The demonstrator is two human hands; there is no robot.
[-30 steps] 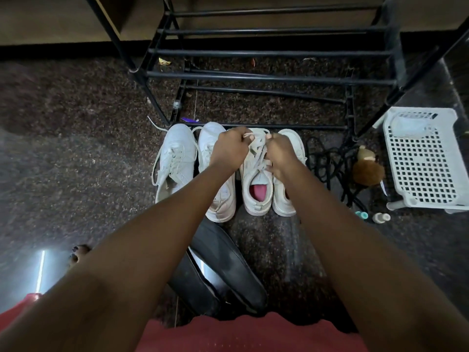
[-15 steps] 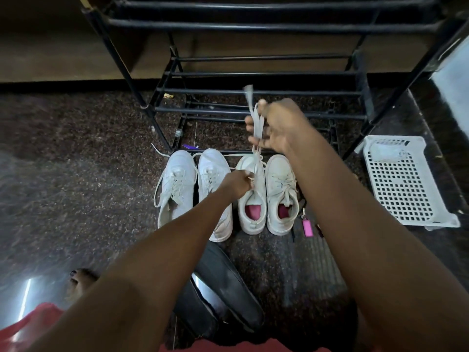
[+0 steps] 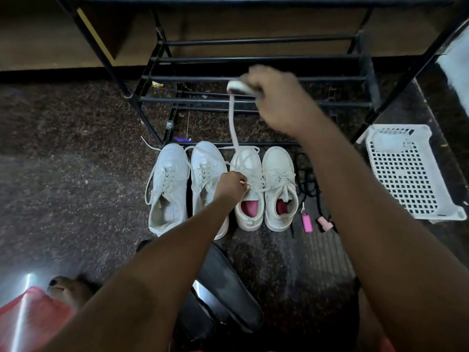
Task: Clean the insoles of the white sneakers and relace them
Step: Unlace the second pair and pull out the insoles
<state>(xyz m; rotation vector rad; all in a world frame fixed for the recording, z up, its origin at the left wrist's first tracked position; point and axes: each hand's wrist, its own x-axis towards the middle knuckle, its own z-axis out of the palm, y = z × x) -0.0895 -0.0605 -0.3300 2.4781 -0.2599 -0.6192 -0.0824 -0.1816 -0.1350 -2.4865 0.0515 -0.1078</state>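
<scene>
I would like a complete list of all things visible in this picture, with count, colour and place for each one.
sneakers: four, white, in a row on the floor before the rack
lace: one, white, pulled up from the third sneaker
shoe rack: one, black, behind the sneakers
basket: one, white, floor at right
cord: one, black, right of the sneakers
small pink items: two, by the cord
left hand: on the third sneaker's laces
right hand: raised, gripping the lace
</scene>
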